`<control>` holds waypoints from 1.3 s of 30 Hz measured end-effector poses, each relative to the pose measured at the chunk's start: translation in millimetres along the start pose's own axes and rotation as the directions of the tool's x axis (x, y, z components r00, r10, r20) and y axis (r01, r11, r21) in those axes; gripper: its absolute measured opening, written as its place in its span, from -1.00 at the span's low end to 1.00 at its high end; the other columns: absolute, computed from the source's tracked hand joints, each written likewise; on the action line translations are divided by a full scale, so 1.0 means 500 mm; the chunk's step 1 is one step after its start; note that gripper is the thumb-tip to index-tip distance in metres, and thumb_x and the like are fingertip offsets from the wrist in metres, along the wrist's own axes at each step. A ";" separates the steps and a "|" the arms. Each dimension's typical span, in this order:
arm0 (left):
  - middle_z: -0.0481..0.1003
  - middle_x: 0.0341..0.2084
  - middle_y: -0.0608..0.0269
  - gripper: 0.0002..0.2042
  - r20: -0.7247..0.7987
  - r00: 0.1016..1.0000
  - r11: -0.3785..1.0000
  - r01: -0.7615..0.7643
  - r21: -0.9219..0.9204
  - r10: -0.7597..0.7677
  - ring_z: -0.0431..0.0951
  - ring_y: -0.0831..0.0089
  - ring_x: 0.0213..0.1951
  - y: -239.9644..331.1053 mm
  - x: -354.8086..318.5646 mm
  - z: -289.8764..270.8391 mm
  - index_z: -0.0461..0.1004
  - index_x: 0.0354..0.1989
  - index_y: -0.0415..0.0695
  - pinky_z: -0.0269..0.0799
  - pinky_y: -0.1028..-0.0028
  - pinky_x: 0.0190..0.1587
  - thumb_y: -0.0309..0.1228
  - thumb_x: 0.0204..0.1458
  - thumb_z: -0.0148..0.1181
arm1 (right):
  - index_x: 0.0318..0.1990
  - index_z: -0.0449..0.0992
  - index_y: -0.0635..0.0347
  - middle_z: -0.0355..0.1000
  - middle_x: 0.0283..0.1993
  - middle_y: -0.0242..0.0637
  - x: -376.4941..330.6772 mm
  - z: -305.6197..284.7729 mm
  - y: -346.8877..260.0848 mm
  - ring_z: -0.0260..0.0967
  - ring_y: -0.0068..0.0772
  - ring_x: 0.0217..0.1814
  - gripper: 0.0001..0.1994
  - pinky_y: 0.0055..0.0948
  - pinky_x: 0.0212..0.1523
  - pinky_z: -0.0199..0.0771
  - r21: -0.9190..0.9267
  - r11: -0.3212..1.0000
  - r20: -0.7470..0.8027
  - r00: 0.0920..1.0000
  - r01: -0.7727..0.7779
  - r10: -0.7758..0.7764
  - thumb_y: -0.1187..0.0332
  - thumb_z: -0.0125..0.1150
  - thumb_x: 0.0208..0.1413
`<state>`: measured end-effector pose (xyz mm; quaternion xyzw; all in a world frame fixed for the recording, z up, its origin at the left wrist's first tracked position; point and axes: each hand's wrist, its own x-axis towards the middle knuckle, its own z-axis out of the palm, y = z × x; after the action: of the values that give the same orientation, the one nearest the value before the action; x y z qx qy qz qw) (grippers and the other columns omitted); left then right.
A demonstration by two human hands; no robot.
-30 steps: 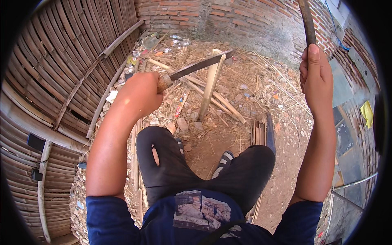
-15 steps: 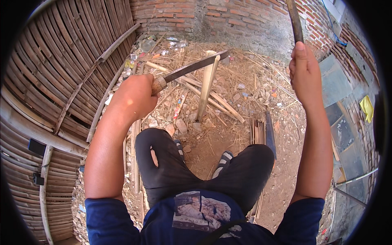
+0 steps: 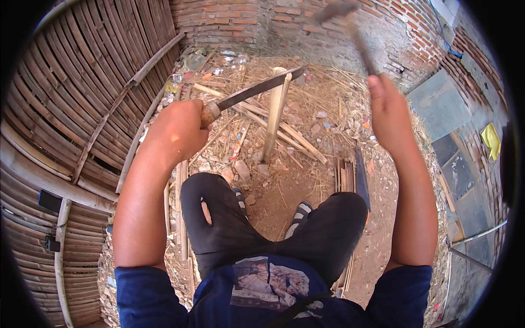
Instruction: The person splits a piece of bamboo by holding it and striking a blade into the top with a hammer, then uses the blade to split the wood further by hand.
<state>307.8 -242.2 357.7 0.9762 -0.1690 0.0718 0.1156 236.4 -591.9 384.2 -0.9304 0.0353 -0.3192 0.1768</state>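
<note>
My left hand (image 3: pixel 178 130) is closed round the wooden handle of a machete (image 3: pixel 257 90). Its dark blade reaches to the right and sits in the top of an upright split piece of bamboo (image 3: pixel 275 117), which stands on the ground before my feet. In my right hand (image 3: pixel 389 115) I grip a hammer (image 3: pixel 358 44) by its wooden handle. The hammer's head, somewhat blurred, is raised beyond and to the right of the blade's tip, apart from it.
Loose bamboo strips (image 3: pixel 301 139) lie on the littered ground behind the upright piece. A handsaw (image 3: pixel 361 177) lies by my right knee, next to brown strips (image 3: pixel 344 177). A bamboo slat wall (image 3: pixel 98 87) rises on the left, a brick wall (image 3: pixel 229 22) at the back.
The hammer has swung left, bringing its head into view, and my right hand has shifted left and slightly down. The machete and the bamboo stay in place.
</note>
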 end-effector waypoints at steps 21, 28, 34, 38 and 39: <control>0.59 -0.36 -0.23 -0.79 -0.015 1.000 0.999 0.026 0.026 -0.026 0.60 -0.17 -0.16 -0.010 -0.021 -0.017 0.54 -0.27 -0.35 0.50 0.09 -0.06 -0.44 0.01 0.30 | -0.19 0.46 0.29 0.41 -0.49 -0.05 0.054 -0.037 -0.036 0.38 -0.12 -0.43 -0.44 -0.11 -0.30 0.39 -0.050 0.997 0.304 0.952 0.059 -0.041 -0.13 -0.13 0.45; 0.60 -0.36 -0.22 -0.81 0.002 1.000 1.000 0.025 -0.005 -0.025 0.61 -0.15 -0.18 -0.011 -0.018 -0.008 0.53 -0.29 -0.35 0.50 0.09 -0.06 -0.45 0.02 0.29 | -0.14 0.43 0.28 0.45 -0.46 0.03 -0.002 0.025 -0.022 0.38 0.09 -0.45 -0.49 -0.05 -0.29 0.40 -0.059 0.997 0.149 0.988 0.046 -0.037 -0.09 -0.09 0.45; 0.60 -0.37 -0.21 -0.80 0.010 0.998 0.998 0.057 0.027 -0.058 0.61 -0.15 -0.17 -0.016 -0.033 -0.023 0.54 -0.30 -0.35 0.50 0.09 -0.06 -0.45 0.01 0.31 | -0.15 0.47 0.34 0.46 -0.43 0.08 0.049 -0.054 -0.043 0.41 0.11 -0.38 -0.47 -0.06 -0.21 0.42 -0.085 0.988 0.358 0.930 0.127 -0.089 -0.08 -0.08 0.45; 0.60 -0.35 -0.20 -0.80 -0.023 0.999 0.999 0.029 0.045 -0.028 0.60 -0.16 -0.16 -0.018 -0.033 -0.012 0.53 -0.29 -0.33 0.50 0.08 -0.06 -0.45 -0.01 0.32 | -0.17 0.48 0.36 0.46 -0.44 0.04 0.066 -0.095 -0.048 0.41 0.05 -0.39 -0.45 -0.08 -0.22 0.42 0.122 0.992 0.026 1.000 0.012 -0.015 -0.08 -0.08 0.44; 0.60 -0.34 -0.20 -0.80 -0.014 0.999 0.999 0.031 0.039 -0.030 0.60 -0.16 -0.16 -0.017 -0.032 -0.012 0.53 -0.29 -0.33 0.50 0.08 -0.06 -0.45 -0.01 0.32 | -0.17 0.48 0.37 0.45 -0.45 0.03 0.065 -0.090 -0.044 0.41 0.03 -0.39 -0.45 -0.09 -0.23 0.42 0.218 0.976 -0.046 0.999 -0.018 0.029 -0.08 -0.07 0.44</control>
<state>295.1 -227.7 358.9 0.9802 -0.1519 0.0802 0.0985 234.1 -591.1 443.8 -0.8969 0.0154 -0.3419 0.2801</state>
